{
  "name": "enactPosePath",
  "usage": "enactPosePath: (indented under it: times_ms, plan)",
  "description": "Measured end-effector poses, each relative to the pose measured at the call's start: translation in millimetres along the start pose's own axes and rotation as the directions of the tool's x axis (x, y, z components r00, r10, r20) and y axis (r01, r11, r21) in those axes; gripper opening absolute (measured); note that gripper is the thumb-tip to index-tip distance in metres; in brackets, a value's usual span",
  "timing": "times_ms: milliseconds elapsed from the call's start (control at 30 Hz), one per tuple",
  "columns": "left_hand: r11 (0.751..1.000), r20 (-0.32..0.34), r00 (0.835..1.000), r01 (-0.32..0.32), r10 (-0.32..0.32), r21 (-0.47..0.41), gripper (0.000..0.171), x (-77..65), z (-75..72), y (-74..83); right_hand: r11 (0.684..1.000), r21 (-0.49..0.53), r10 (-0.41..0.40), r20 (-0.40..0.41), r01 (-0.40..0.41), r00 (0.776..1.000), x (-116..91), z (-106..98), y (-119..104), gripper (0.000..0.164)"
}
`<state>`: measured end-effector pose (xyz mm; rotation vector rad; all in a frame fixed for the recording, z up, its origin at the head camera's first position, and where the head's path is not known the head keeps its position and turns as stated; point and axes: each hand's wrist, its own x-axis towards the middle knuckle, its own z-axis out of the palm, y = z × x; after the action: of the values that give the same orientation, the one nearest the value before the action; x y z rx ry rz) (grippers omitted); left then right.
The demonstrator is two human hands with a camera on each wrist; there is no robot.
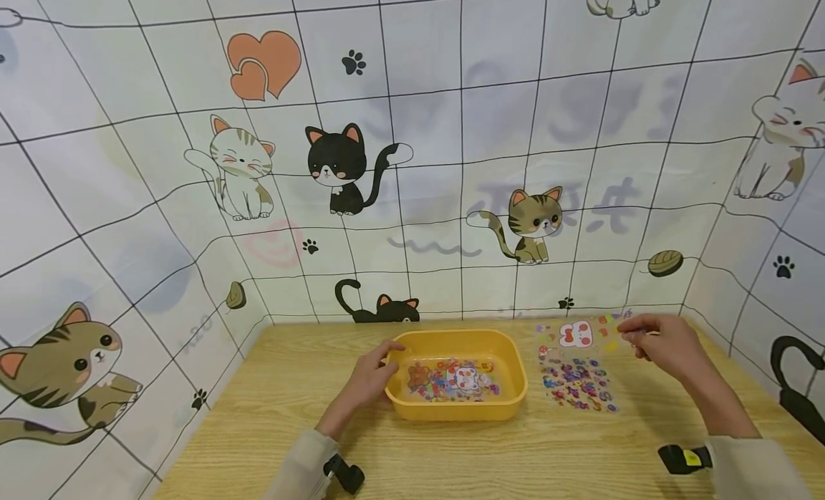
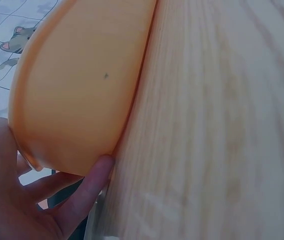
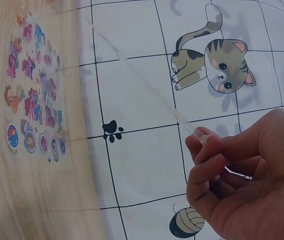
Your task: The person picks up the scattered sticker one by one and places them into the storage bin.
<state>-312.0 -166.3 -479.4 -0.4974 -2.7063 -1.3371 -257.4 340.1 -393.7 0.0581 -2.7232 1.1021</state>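
Note:
A yellow plastic tub [image 1: 459,412] stands on the wooden table, holding several colorful sticker sheets [image 1: 464,378], one with a white cartoon face. At its left end my left hand [image 1: 374,375] grips the rim; in the left wrist view, fingers of the left hand [image 2: 76,200] lie against the tub's outer wall [image 2: 81,95]. To the tub's right, my right hand [image 1: 667,346] pinches the edge of a clear sticker sheet [image 1: 576,334] with a white bunny face. The right wrist view shows that sheet nearly edge-on, raised off the table. Below it lies another sheet [image 1: 580,385] of small purple and blue stickers.
A white cloth [image 1: 425,199] printed with cartoon cats and black grid lines rises behind the table and at both sides. Wood tabletop [image 1: 451,457] extends in front of the tub. Black straps [image 1: 686,458] sit at both wrists.

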Motion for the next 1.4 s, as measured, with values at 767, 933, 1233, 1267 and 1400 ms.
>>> enactPosePath:
  times_ms: [767, 933, 1233, 1267, 1400]
  plan:
    - [1.000, -0.009, 1.000, -0.003, 0.003, 0.003, 0.032, -0.1, 1.4, -0.2, 0.999, 0.002, -0.036, -0.107, 0.036, 0.994, -7, 0, -24, 0.027]
    - [1.000, -0.012, 1.000, 0.005, -0.005, 0.001, 0.033, 0.7, 1.6, -0.3, 0.999, 0.000, -0.049, -0.118, 0.050, 0.992, -7, -1, -29, 0.028]
    - [1.000, -0.015, 1.000, -0.007, 0.007, 0.003, 0.032, 1.8, 1.8, -0.8, 0.999, -0.006, -0.054, -0.128, 0.054, 0.990, -9, 0, -34, 0.027]
    - [1.000, -0.016, 1.000, -0.010, 0.010, 0.004, 0.032, 1.7, 1.7, -0.8, 0.998, -0.005, -0.057, -0.129, 0.057, 0.990, -10, 0, -35, 0.027]
    - [1.000, -0.016, 1.000, -0.005, 0.005, -0.001, 0.032, 1.3, 1.5, -0.4, 0.998, -0.003, -0.064, -0.135, 0.065, 0.989, -10, 0, -38, 0.027]
